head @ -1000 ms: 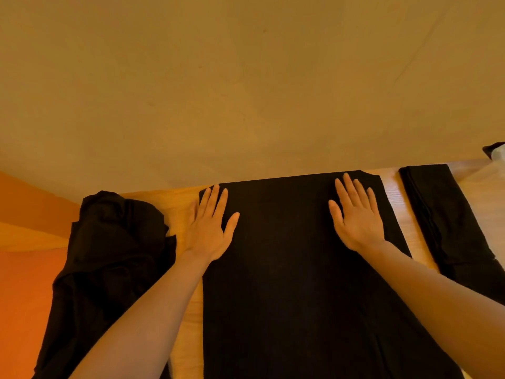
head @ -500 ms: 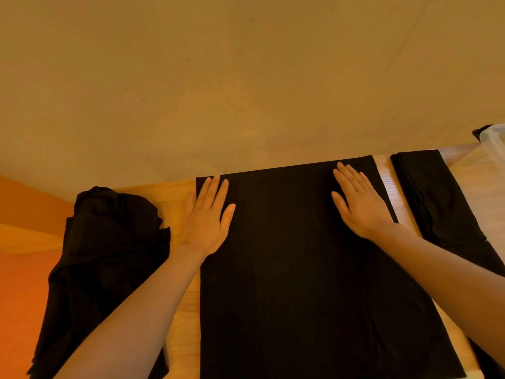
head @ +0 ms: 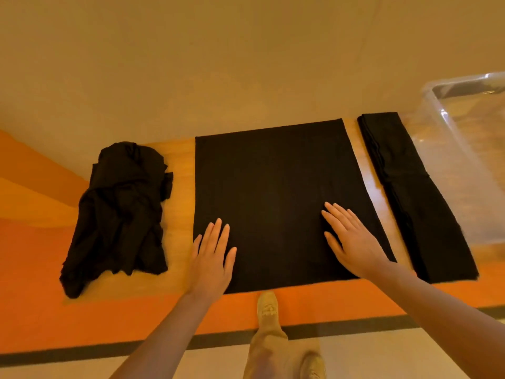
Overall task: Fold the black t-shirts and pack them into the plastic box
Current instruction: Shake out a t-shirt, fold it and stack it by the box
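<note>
Far left on the wooden surface (head: 179,170): a crumpled heap of black t-shirts (head: 120,212), unfolded, bunched and creased, lying apart from everything else, its near end close to the orange band along the surface's front edge

Centre: one black t-shirt (head: 273,192) spread flat as a neat rectangle, sleeves tucked out of sight, far edge against the wall line, near edge at the orange band

Left hand (head: 211,259): flat, fingers straight and slightly spread, palm down at the near-left corner of the flat shirt; fingers on the cloth, outer side of the hand over bare wood. Holds nothing

Right hand (head: 352,242): flat as well, fingers extended and pointing away and to the left, pressing on the near-right part of the same shirt. Grips nothing

Right of it, across a strip of bare wood: a folded black t-shirt (head: 407,192) as a long narrow band running near to far, layered edges showing on its left side

Far right: clear plastic box (head: 448,127), open top, just beside the folded band; contents not readable through the walls

Below the surface edge: pale floor, a tan trouser leg and light shoes (head: 269,307)
</note>
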